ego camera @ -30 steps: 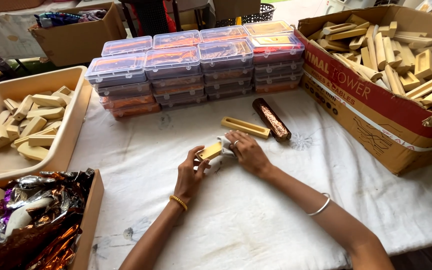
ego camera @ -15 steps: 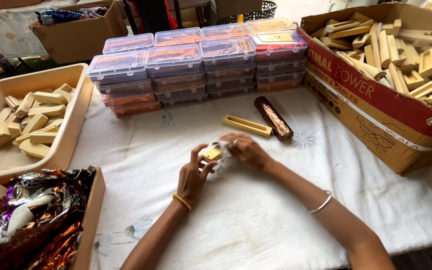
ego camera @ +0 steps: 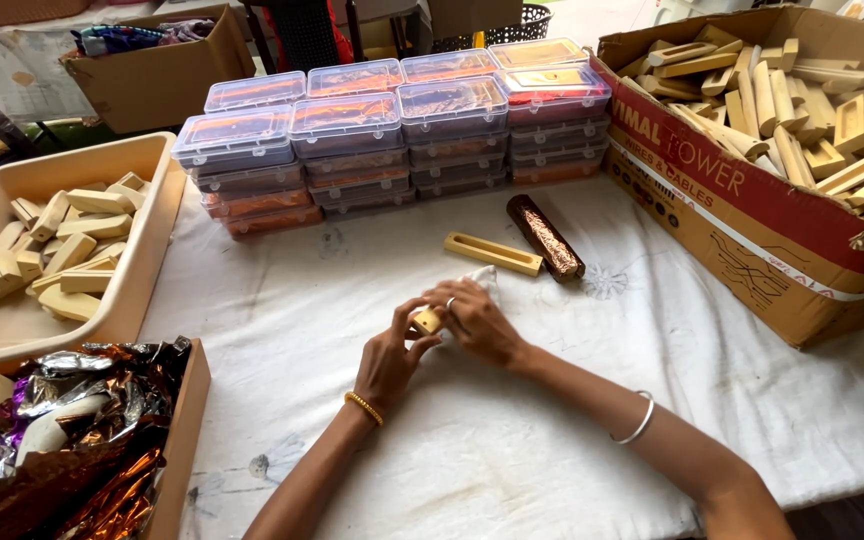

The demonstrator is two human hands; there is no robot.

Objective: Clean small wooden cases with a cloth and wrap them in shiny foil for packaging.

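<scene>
My left hand [ego camera: 392,355] pinches one end of a small pale wooden block [ego camera: 426,321] over the white-covered table. My right hand [ego camera: 479,322] grips the same block together with a white cloth [ego camera: 480,277], which sticks out above its fingers and hides most of the block. Just beyond the hands lie a long slotted wooden piece [ego camera: 492,254] and a brown foil-wrapped stick [ego camera: 545,237], both flat on the cloth-covered table.
Stacks of clear lidded plastic boxes [ego camera: 392,130] stand at the back. A cardboard box of wooden pieces [ego camera: 752,215] fills the right. A beige tray [ego camera: 147,250] of wooden blocks sits left, with crumpled foil wrappers [ego camera: 62,430] in a box at front left.
The hands have turned the block end-on and drawn closer together. The white cloth has shifted from beside the block to above my right hand's fingers.
</scene>
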